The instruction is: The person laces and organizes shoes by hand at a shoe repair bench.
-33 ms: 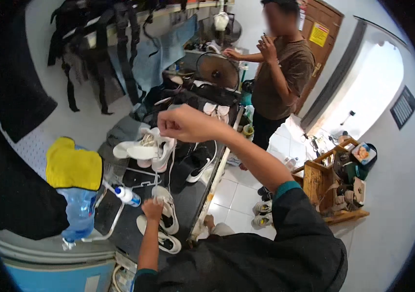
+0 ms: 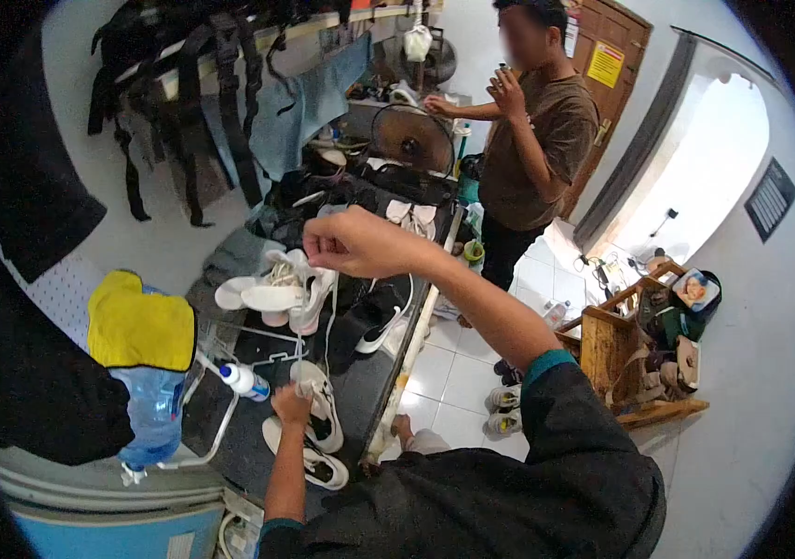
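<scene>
A yellow cloth (image 2: 139, 328) caps a blue water bottle (image 2: 153, 410) at the counter's (image 2: 374, 373) left edge, with a small white bottle (image 2: 242, 379) lying beside it. Near the front edge, the person's left hand (image 2: 293, 406) closes on a white sneaker (image 2: 321, 402), a 2nd sneaker (image 2: 315, 460) lying just below it. The right hand (image 2: 353, 243), raised above the counter's middle, pinches a white shoelace (image 2: 330, 317) hanging toward the shoe. Pale shoes (image 2: 276, 289) sit behind. At the far end stands a fan (image 2: 408, 138), and to the right another person (image 2: 537, 140).
</scene>
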Demonstrator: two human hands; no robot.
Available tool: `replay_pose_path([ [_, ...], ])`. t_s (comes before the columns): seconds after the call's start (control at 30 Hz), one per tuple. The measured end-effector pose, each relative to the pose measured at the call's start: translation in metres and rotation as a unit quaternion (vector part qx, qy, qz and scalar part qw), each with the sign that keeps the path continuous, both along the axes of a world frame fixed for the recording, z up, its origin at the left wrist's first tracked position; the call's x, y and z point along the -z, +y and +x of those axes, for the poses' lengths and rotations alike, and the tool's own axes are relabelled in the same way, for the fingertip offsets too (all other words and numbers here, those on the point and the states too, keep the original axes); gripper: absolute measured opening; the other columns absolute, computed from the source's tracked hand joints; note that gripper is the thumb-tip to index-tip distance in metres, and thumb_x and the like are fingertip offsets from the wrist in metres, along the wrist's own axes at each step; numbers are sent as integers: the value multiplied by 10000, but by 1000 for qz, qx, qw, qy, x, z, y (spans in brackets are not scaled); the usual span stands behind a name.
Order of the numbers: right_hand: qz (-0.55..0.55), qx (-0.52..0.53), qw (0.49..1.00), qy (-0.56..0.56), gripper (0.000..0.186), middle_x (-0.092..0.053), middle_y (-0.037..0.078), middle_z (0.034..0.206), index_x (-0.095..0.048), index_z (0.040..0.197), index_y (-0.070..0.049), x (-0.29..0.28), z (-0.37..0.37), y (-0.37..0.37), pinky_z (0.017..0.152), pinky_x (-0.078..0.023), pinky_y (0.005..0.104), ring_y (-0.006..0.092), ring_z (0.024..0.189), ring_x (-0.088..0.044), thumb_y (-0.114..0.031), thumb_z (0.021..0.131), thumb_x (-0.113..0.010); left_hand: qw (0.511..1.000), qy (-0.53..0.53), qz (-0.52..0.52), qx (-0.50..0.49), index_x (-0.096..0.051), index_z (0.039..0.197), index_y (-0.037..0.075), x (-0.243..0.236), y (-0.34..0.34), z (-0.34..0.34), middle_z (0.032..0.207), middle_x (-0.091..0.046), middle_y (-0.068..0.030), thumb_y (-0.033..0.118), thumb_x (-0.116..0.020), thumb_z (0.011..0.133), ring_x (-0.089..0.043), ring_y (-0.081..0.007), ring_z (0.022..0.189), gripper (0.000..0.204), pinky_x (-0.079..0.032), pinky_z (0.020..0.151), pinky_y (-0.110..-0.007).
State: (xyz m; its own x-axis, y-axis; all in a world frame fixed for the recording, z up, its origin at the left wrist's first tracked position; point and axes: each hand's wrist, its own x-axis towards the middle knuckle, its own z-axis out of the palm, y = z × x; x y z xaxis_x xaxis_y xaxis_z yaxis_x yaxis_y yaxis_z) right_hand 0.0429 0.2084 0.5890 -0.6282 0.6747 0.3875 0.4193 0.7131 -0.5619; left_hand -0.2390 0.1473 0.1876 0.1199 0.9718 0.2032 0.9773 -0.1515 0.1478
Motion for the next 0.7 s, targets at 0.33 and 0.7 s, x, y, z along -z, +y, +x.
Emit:
replay_pose_path([
  [0.33,74,135,980,129,127,-531,8,618,-577,829,-5,-17,43,-3,507,-381,232,58,559,-450,-102,842,-657,994,85,-69,-22,-653,822,84,-27,-3,2,804,-682,-101,311,-718,730,-669,-273,812,253,-527,658,-405],
  [0.7,130,141,977,91,141,-532,35,585,-597,809,-1,-48,26,-23,501,-398,247,90,516,-471,-96,806,-701,995,50,-67,-52,-642,856,44,-9,-12,-7,819,-679,-168,300,-685,774,-675,-330,785,273,-537,684,-422],
])
